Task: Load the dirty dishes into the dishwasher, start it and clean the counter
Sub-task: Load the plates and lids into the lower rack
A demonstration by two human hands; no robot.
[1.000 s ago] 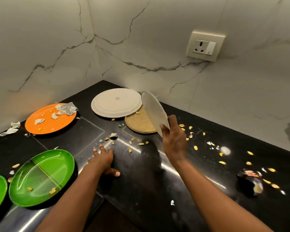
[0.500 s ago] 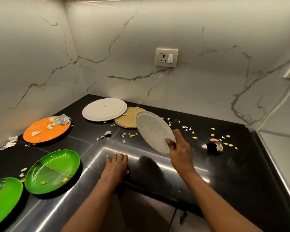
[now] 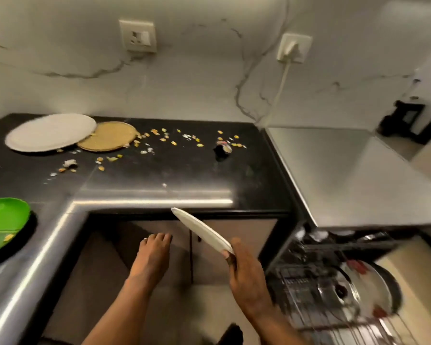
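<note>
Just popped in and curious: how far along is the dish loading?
Partly done: the dishwasher rack already holds a few dishes. The right hand holds a white plate. A large white plate, a green plate and crumbs remain on the counter.

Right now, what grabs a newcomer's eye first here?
The white plate held edge-on in the right hand, in front of the black counter and left of the open dishwasher rack. Next, the yellow crumbs scattered over the counter's back half. Then the big pale plate lapping over the round cork mat at back left.
</note>
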